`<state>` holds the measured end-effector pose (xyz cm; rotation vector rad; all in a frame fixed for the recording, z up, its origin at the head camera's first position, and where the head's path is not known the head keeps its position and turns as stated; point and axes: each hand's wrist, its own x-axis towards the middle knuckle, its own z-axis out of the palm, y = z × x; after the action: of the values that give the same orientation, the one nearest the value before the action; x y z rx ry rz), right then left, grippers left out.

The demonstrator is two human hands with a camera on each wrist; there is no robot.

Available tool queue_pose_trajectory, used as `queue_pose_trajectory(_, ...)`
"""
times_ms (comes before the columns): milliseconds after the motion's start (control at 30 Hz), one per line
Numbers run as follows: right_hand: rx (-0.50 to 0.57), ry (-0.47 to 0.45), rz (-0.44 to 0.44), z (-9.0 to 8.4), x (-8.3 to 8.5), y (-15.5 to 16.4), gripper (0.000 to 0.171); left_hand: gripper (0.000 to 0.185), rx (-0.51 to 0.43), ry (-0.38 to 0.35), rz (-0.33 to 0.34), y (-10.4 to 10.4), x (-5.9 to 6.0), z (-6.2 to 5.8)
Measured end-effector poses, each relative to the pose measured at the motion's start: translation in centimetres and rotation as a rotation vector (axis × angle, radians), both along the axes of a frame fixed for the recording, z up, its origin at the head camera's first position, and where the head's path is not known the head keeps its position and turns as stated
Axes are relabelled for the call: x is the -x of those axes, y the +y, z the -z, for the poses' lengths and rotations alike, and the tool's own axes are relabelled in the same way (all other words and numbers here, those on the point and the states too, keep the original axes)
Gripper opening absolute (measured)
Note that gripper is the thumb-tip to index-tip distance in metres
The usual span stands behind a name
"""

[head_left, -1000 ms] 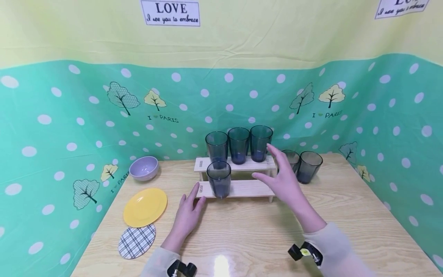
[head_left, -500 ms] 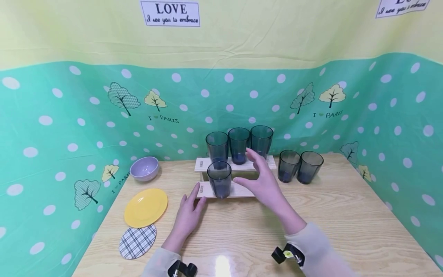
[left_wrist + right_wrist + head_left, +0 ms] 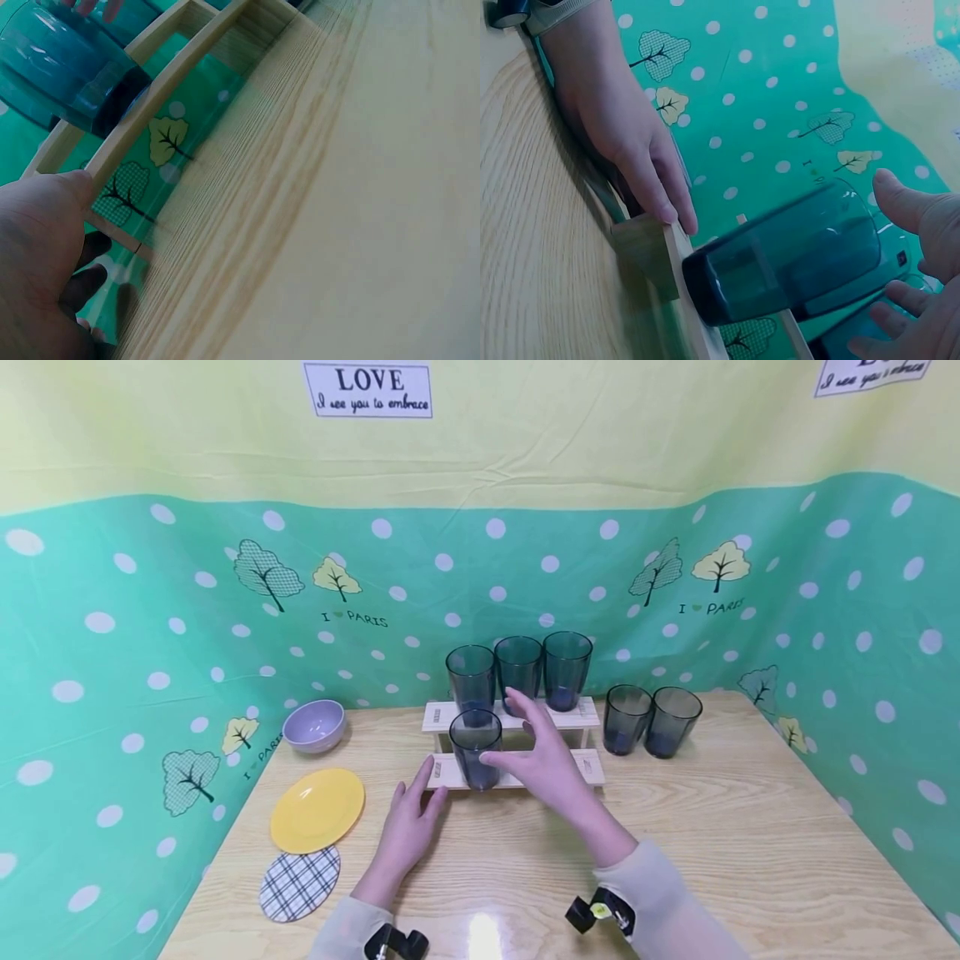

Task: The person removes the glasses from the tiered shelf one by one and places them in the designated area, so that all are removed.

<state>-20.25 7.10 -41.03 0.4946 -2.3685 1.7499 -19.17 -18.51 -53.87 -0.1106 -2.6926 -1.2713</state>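
In the head view a smoky dark drinking glass stands upright on the lower step of a two-step wooden rack. My right hand is spread just right of that glass, its thumb overlapping it in this view. A gap shows between the glass and the right hand in the right wrist view. My left hand rests against the rack's left end with extended fingers; in the left wrist view, the left thumb touches the board's front edge. Several similar glasses line the upper step.
Two more dark glasses stand on the wooden table right of the rack. At the left are a purple bowl, a yellow plate and a plaid round mat. A patterned cloth hangs behind.
My right hand has moved left, from beside the rack's right end to the glass on the lower step. The left hand and the glasses have stayed in place.
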Motion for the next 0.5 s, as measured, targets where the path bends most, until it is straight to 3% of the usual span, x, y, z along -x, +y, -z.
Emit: queue_pose_trajectory(500,-0.065,-0.044,-0.01,1.5,0.5,-1.7,0.102,0.063,0.009,-0.004,-0.006,-0.1,0.0,-0.1)
